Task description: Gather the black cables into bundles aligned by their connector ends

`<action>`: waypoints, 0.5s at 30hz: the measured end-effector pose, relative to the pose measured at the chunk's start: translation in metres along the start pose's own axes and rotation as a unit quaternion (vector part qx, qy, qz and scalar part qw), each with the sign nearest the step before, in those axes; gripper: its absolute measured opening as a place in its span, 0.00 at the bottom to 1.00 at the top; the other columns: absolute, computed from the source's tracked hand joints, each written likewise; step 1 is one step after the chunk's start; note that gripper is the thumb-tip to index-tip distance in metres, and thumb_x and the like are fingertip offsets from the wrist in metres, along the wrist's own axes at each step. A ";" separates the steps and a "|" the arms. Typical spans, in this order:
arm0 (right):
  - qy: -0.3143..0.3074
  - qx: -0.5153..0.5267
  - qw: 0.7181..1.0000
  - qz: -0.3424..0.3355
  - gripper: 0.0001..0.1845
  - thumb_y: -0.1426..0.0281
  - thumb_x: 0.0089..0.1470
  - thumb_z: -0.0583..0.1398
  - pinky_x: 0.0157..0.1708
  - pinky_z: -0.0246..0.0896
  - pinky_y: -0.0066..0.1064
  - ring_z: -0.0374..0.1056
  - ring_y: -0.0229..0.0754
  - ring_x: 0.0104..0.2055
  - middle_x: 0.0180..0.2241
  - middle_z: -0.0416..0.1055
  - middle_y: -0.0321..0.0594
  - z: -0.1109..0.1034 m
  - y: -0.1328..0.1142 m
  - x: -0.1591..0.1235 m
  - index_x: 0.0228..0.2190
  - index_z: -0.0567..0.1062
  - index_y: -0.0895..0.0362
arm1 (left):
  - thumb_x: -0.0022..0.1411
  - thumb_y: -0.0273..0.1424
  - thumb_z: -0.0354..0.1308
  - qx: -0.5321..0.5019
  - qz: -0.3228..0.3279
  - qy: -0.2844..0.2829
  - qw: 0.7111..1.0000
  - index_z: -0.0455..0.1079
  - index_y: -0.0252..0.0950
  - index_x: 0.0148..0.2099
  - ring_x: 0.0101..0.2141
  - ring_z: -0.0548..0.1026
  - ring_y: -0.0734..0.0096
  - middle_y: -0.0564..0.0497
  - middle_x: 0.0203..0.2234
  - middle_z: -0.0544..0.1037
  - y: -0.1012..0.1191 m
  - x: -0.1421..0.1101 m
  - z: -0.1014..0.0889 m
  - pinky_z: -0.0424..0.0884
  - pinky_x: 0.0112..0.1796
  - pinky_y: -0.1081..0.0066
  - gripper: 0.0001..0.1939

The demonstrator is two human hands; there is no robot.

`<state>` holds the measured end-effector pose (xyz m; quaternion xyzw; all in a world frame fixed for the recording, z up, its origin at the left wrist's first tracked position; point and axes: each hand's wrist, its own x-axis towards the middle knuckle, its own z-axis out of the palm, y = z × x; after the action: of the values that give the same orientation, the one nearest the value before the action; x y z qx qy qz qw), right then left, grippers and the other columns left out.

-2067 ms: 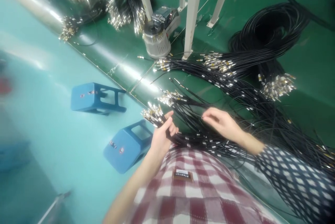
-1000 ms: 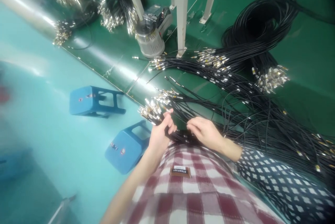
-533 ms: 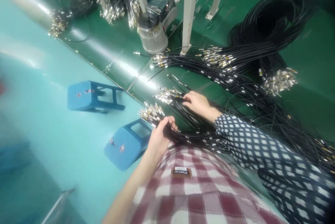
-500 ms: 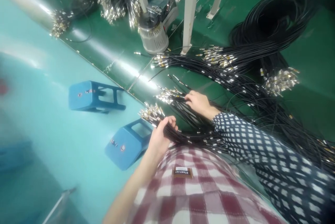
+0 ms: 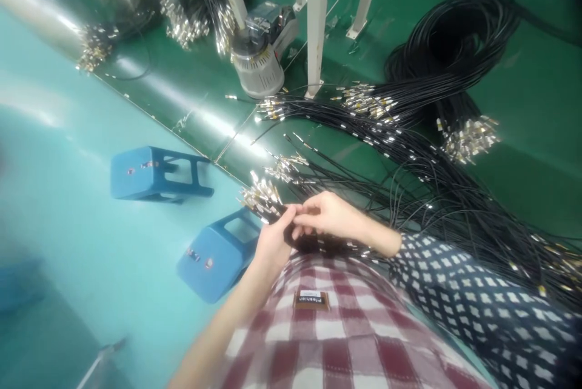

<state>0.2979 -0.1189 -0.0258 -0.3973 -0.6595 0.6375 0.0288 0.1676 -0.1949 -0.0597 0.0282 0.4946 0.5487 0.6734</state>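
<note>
My left hand (image 5: 276,236) is closed around a bundle of black cables (image 5: 262,200), just behind their silvery and yellowish metal connector ends, which fan out to the upper left. My right hand (image 5: 335,214) meets the left at the thumb and fingertips, its own fingers pinched together. Whatever lies between those fingertips is hidden. Just beyond the hands, a loose pile of cables (image 5: 336,178) lies on the green surface, with its connector ends (image 5: 290,168) pointing left.
Two blue plastic stools (image 5: 136,172) (image 5: 213,260) are on the left. At the back, a grey machine (image 5: 258,68) sits by white metal legs (image 5: 318,25). A thick coil of black cable (image 5: 448,43) lies at the right, and more cable bundles (image 5: 184,19) lie at the upper left.
Half a second ago my right hand was at the connector ends of the loose pile; it has come back down and left to my left hand. The left hand keeps its grip on the bundle.
</note>
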 end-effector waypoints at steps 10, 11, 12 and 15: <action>0.159 -0.290 0.943 0.045 0.12 0.60 0.49 0.66 0.37 0.61 0.32 0.71 0.44 0.37 0.37 0.75 0.43 -0.021 0.080 0.074 0.28 0.78 0.56 | 0.61 0.39 0.59 -0.053 0.004 -0.020 0.998 0.65 0.34 0.25 0.25 0.70 0.72 0.56 0.16 0.63 -0.004 -0.001 -0.011 0.70 0.41 0.63 0.17; 0.155 -0.284 0.945 0.043 0.10 0.61 0.51 0.65 0.37 0.61 0.31 0.71 0.44 0.36 0.36 0.76 0.42 -0.016 0.080 0.076 0.27 0.77 0.55 | 0.61 0.39 0.59 -0.055 0.013 -0.020 0.998 0.64 0.34 0.25 0.21 0.66 0.76 0.58 0.14 0.59 -0.005 -0.001 -0.011 0.70 0.39 0.65 0.17; 0.155 -0.275 0.948 0.039 0.09 0.63 0.53 0.63 0.36 0.60 0.31 0.71 0.43 0.36 0.34 0.76 0.41 -0.013 0.080 0.077 0.27 0.77 0.55 | 0.62 0.38 0.58 -0.057 0.022 -0.016 0.998 0.62 0.35 0.24 0.18 0.62 0.78 0.59 0.13 0.56 -0.006 0.000 -0.010 0.69 0.36 0.67 0.18; 0.167 -0.244 0.955 0.032 0.08 0.66 0.56 0.59 0.35 0.59 0.29 0.71 0.41 0.33 0.30 0.77 0.39 -0.011 0.076 0.066 0.29 0.76 0.55 | 0.60 0.34 0.61 -0.062 0.033 0.002 0.998 0.58 0.35 0.22 0.15 0.55 0.81 0.61 0.12 0.52 -0.009 0.002 -0.011 0.64 0.28 0.72 0.19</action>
<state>0.2960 -0.0829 -0.1202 -0.5139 -0.7676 0.3825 0.0199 0.1664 -0.2025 -0.0716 0.0017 0.4595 0.6004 0.6545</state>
